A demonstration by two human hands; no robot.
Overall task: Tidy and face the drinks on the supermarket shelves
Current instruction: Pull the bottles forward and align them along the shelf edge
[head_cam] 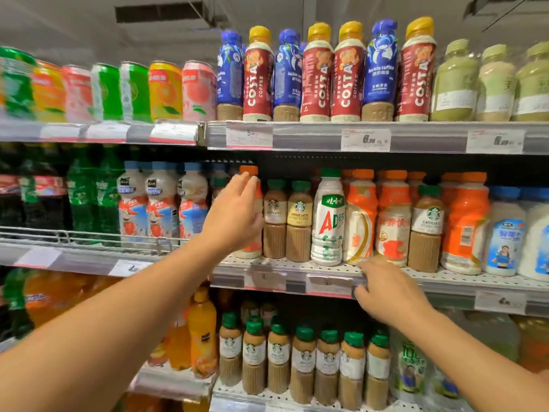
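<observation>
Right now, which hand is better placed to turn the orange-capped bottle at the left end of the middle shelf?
Left. The left hand is already raised against the orange-capped bottle, while the right hand rests on the shelf edge.

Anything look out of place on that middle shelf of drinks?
Yes. A lone Starbucks bottle stands among the orange-capped bottles, away from the other Starbucks bottles. One orange bottle shows no label front, so it looks turned.

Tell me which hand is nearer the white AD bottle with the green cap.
Right. The right hand rests on the shelf edge just below the AD bottle; the left hand reaches toward an orange-capped bottle farther left.
</observation>
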